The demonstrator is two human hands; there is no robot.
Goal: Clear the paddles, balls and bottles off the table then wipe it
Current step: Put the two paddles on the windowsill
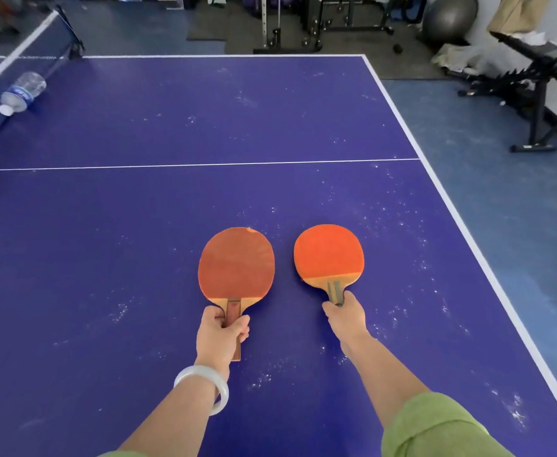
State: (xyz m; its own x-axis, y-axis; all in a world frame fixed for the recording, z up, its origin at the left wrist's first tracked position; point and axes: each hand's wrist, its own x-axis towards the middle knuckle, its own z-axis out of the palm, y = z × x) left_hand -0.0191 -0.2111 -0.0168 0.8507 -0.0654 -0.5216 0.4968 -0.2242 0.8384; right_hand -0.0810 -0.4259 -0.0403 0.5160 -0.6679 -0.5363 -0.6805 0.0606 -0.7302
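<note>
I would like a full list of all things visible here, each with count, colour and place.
table tennis table: 1, purple-blue with white lines, fills most of the view
net: 1, dark with white top band, far left
water bottle: 1, clear with blue label, lying on its side beside the net
dark red paddle: 1, wooden handle, near middle, left
bright orange paddle: 1, wooden handle, just right of it
white specks: many, scattered on the table
exercise ball: 1, grey, far right corner
weight bench: 1, black, floor right of the table
bracelet: 1, white, left wrist
left hand: 1, grips the dark red paddle's handle
right hand: 1, grips the bright orange paddle's handle
</note>
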